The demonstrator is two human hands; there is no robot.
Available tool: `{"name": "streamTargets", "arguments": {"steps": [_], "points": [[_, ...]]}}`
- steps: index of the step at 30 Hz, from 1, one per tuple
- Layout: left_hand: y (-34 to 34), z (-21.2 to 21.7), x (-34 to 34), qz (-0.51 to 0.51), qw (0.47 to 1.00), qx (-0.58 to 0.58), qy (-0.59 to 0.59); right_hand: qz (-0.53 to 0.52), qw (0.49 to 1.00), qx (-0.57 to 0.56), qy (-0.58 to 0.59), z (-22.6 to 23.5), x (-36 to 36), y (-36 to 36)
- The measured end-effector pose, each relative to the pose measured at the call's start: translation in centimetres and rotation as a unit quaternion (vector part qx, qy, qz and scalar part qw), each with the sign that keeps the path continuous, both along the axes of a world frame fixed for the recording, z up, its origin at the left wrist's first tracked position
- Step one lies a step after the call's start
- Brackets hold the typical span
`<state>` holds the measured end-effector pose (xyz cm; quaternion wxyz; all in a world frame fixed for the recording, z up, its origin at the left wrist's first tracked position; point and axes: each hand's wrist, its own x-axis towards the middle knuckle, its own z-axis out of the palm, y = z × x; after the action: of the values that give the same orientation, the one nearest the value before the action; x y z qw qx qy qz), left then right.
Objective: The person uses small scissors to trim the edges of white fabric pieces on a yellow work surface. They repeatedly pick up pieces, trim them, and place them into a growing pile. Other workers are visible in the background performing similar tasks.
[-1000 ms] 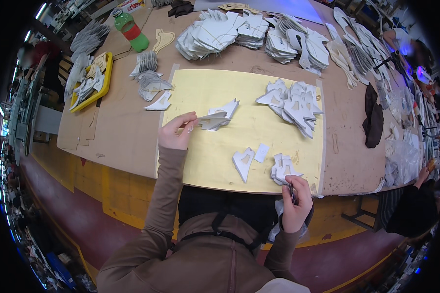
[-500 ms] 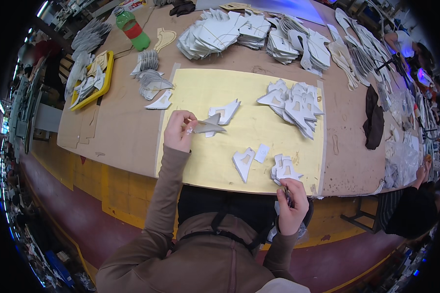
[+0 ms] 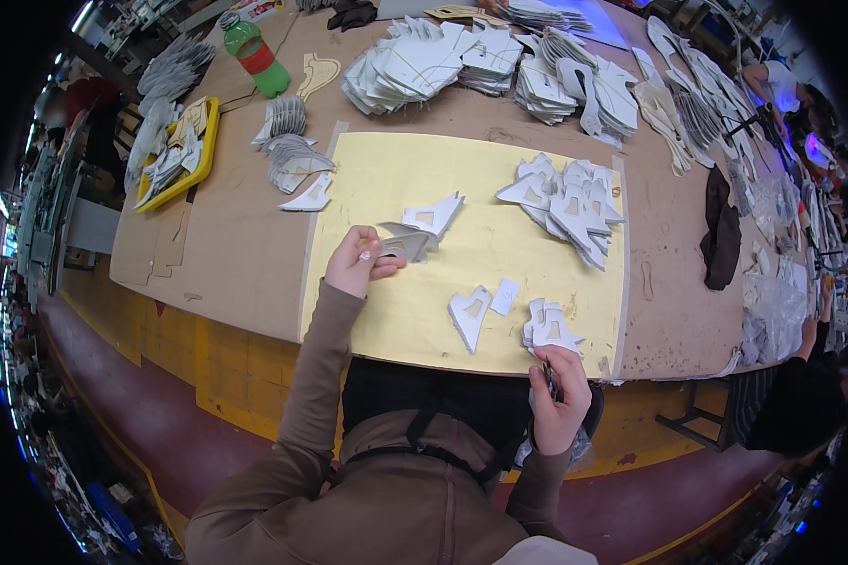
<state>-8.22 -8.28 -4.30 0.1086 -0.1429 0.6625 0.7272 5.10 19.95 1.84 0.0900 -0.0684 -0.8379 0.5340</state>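
Left of centre in the frame, the left hand (image 3: pixel 356 264) pinches a grey cut piece (image 3: pixel 405 248) between thumb and fingers; the piece lies just over the yellow sheet (image 3: pixel 377 320), overlapping the lower edge of a white piece (image 3: pixel 427 217). At the lower right of centre, the right hand (image 3: pixel 560 400) is curled around a small dark tool (image 3: pixel 550 380), its fingertips next to a small white stack (image 3: pixel 550 326). Just left of that stack are a small white card (image 3: pixel 505 296) and a single white cutout (image 3: pixel 469 316). A larger pile of white pieces (image 3: pixel 570 202) sits at the sheet's upper right. On the brown desk (image 3: pixel 226 268), a green bottle (image 3: pixel 255 58) and a yellow tray (image 3: pixel 210 151) stand toward the upper left, and dark cloth (image 3: pixel 721 231) lies at the right.
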Motion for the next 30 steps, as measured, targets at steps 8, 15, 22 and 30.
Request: {"name": "streamTargets", "arguments": {"steps": [8,15,22,30], "points": [[-0.9,0.0,0.4,-0.043,0.994,0.018,0.096,0.009,1.0,-0.003,-0.005,0.3,0.0,-0.3],[-0.6,0.9,0.8,-0.047,0.995,-0.045,0.073,0.097,0.981,-0.138,-0.092,1.6,0.7,-1.3],[-0.5,0.2,0.8,-0.058,0.989,-0.109,0.087,0.246,0.968,0.048,0.001,-0.2,-3.4,-6.3],[-0.7,0.6,2.0,0.012,0.992,-0.09,0.093,0.242,0.922,0.303,0.002,-1.9,-6.0,-10.6]]}}
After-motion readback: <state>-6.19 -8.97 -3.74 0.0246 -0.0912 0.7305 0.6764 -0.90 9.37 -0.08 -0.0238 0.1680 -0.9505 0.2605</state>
